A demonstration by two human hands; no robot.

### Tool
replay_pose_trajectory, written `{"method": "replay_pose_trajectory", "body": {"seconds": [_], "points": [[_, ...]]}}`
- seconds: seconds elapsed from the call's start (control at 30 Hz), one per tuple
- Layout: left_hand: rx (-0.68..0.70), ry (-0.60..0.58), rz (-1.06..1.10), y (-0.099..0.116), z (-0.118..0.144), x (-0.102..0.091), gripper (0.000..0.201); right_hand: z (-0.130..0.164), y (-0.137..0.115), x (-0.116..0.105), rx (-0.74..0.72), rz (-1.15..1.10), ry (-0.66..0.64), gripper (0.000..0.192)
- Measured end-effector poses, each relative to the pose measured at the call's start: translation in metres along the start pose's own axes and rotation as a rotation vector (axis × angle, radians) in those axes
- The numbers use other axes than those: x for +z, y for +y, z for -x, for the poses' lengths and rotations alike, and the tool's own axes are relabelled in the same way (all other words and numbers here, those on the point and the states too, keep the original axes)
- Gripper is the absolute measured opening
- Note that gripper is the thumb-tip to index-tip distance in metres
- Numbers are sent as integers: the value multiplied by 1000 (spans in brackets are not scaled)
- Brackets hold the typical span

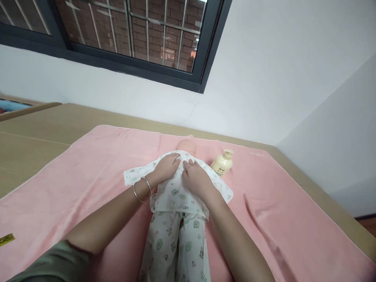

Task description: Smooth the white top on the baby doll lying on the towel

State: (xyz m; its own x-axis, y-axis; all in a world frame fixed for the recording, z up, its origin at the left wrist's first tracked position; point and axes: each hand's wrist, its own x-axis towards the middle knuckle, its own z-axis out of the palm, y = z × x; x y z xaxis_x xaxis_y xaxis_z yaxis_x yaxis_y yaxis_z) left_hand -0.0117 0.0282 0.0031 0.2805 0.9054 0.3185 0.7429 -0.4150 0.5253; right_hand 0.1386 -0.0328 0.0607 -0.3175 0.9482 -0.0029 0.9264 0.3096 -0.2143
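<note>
While a baby doll (pixel 179 196) lies on its back in the middle of a pink towel (pixel 88 172), both hands are laid flat on its chest. The left hand (pixel 166 168) is placed on the doll's printed shirt (pixel 176 192) just below the neck, its fingers (pixel 174 159) held together and stretched toward the collar; two thin bangles (pixel 142 188) are worn at that wrist. The right hand (pixel 197 179) is rested beside it on the same shirt, fingers (pixel 189 165) close together and slightly bent, with nothing seen to be pinched. Matching printed trousers (pixel 176 246) are worn on the doll's legs, which point toward the camera. A cream-coloured bottle (pixel 222 163) is seen lying on the towel just beside the doll's shoulder, near its bare head (pixel 186 147). The towel is spread over a wooden counter (pixel 35 133) beneath a barred window (pixel 132 31).
</note>
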Motion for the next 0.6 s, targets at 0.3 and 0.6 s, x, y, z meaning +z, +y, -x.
{"method": "replay_pose_trajectory", "body": {"seconds": [0.3, 0.6], "points": [[36, -22, -400, 45, 36, 8, 31, -25, 29, 12, 92, -117, 99, 52], [49, 48, -288, 29, 19, -6, 33, -9, -1, 23, 142, 123, 166, 49]]}}
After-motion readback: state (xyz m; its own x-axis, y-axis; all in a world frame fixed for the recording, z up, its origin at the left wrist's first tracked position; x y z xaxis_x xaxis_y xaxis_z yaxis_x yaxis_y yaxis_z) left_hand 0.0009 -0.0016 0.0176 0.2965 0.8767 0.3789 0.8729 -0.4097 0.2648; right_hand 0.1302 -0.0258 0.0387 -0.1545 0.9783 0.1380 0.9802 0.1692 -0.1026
